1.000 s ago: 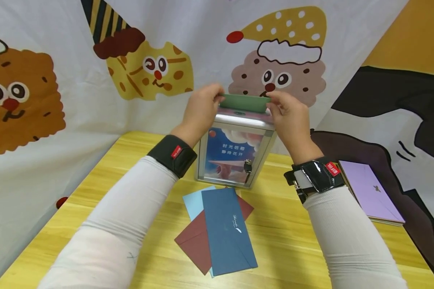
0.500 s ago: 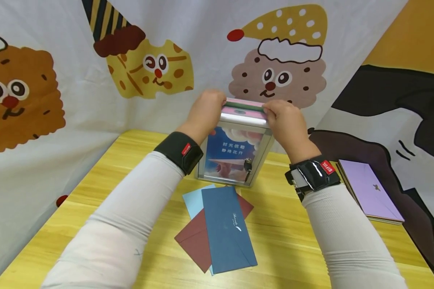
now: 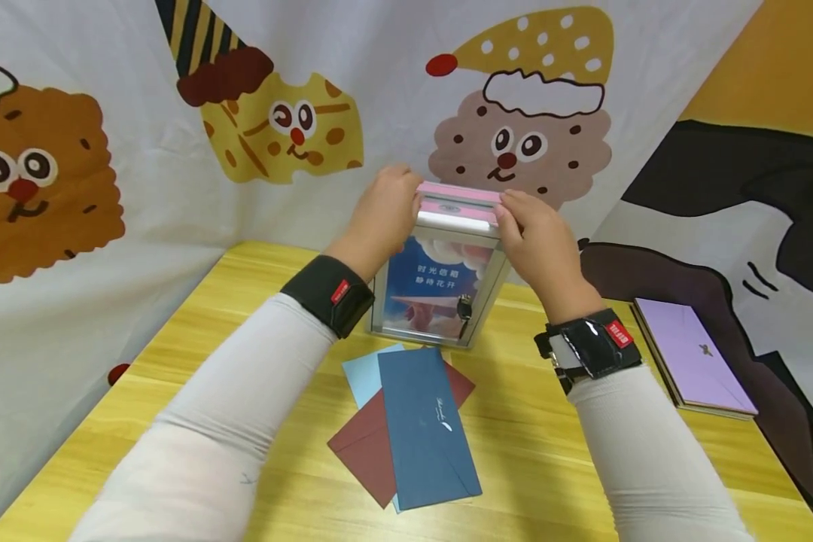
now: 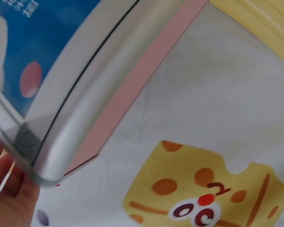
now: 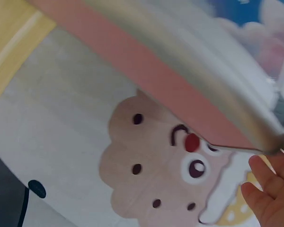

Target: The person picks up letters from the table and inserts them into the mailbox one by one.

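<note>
A silver letter box (image 3: 398, 290) with a pink top and blue picture front stands upright on the table. Its slot (image 3: 458, 201) shows as a thin greyish line, with no envelope sticking out. My left hand (image 3: 382, 214) is at the top left corner, its fingers (image 4: 20, 191) against the box edge in the left wrist view. At the opposite corner is my right hand (image 3: 538, 237); its loosely bent fingers (image 5: 262, 177) appear beside the corner in the right wrist view. Neither hand visibly holds anything. A dark blue envelope (image 3: 425, 444) lies crossed over a maroon envelope (image 3: 362, 452).
Part of a light blue envelope (image 3: 364, 374) shows beneath the crossed pile in front of the box. A stack topped by a lilac envelope (image 3: 694, 354) lies at the table's right edge. A small key hangs in the box lock (image 3: 464, 307). Printed cloth hangs behind.
The green envelope has gone down through the slot and out of sight. Both hands moved down with it to the box's top corners and let go. The envelopes on the table stayed put.
</note>
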Action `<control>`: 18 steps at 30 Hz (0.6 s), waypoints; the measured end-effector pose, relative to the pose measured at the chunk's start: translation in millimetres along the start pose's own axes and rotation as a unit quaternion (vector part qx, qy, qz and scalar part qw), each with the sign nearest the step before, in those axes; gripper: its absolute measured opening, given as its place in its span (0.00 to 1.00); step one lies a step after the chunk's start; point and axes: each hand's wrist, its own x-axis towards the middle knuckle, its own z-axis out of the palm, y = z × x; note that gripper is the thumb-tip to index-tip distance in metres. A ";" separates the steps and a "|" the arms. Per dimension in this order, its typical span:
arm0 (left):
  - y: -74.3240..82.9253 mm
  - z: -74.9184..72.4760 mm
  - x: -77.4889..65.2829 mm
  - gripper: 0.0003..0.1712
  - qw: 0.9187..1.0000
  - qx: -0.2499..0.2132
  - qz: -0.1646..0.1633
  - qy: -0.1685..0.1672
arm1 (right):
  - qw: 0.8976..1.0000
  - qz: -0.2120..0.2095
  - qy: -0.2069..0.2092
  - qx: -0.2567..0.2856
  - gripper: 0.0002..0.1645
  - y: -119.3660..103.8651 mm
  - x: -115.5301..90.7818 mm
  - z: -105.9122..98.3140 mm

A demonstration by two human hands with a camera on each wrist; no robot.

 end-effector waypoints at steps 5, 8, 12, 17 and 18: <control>6.4 -0.8 -37.7 0.10 0.999 0.008 0.011 0.032 | 0.995 -0.024 0.091 0.025 0.22 0.1 -41.6 -4.8; 9.0 11.5 -62.9 0.11 0.998 0.038 -0.020 -0.040 | 0.992 -0.035 0.120 0.030 0.18 1.5 -70.3 -2.2; -0.8 48.6 -93.6 0.13 0.981 0.041 -0.087 -0.167 | 0.996 -0.020 0.085 0.028 0.16 0.7 -104.1 6.0; -27.7 97.5 -120.5 0.21 0.959 -0.006 -0.169 -0.229 | 0.999 0.025 -0.030 0.008 0.17 -2.5 -127.7 18.4; -31.4 104.3 -125.0 0.22 0.954 -0.016 -0.186 -0.234 | 0.998 0.031 -0.051 0.006 0.18 -3.2 -129.8 20.1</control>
